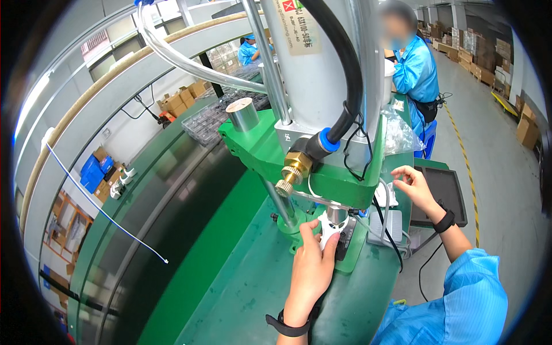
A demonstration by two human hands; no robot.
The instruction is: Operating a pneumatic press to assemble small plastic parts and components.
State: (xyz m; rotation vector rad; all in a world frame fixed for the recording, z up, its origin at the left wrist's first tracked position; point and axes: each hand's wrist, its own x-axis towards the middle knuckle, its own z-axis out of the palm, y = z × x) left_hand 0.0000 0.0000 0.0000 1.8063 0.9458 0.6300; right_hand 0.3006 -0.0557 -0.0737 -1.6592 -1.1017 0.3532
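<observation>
My left hand (313, 261) is closed on a white plastic part (330, 229), thumb on one side and fingers on the other. The part sits on the base of a green pneumatic press (253, 141), directly below its metal ram (336, 214). Whether ram and part touch, I cannot tell. To the right of the press, my right hand (418, 190) is raised with its fingers bent and apart, and nothing shows in it. Nearest to that hand are some white pieces (391, 195), partly behind cables, and a grey box (386, 225) on the bench.
Cables and a black hose (348, 69) run around the press. A conveyor with a green belt (195, 267) passes on the left, with white parts (122, 183) on its far edge. A dark tray (440, 192) is at right, and a person in blue (418, 69) sits beyond.
</observation>
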